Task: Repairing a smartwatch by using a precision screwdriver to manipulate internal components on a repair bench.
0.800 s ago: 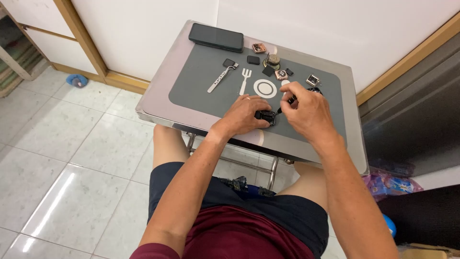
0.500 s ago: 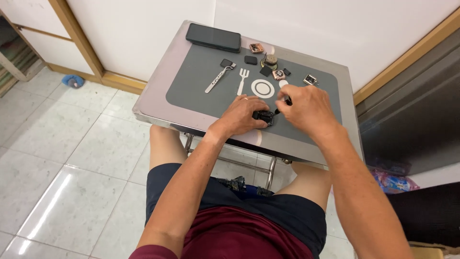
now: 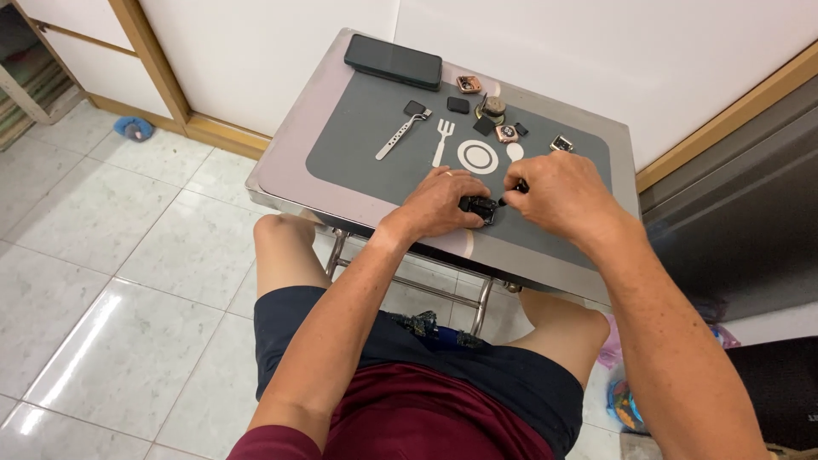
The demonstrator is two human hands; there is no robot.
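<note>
My left hand point(image 3: 441, 203) grips a small black watch-like device point(image 3: 478, 207) on the grey mat point(image 3: 358, 149) near the table's front edge. My right hand point(image 3: 558, 194) is closed on a thin dark tool point(image 3: 514, 191) whose tip meets the device. Further back on the mat lie a silver watch strap with a black square case point(image 3: 399, 136), several small square watch bodies and parts point(image 3: 494, 119), and one more watch body point(image 3: 561, 143) at the right.
A dark phone point(image 3: 393, 60) lies at the far edge of the small metal table point(image 3: 290, 158). The mat has a printed white fork and plate. My bare knees are under the table. White tiled floor spreads left, with a blue object point(image 3: 132, 129) by the wall.
Both hands stay on the device with only slight shifts of the fingers. The view has tilted a little, so the table sits higher in the frame.
</note>
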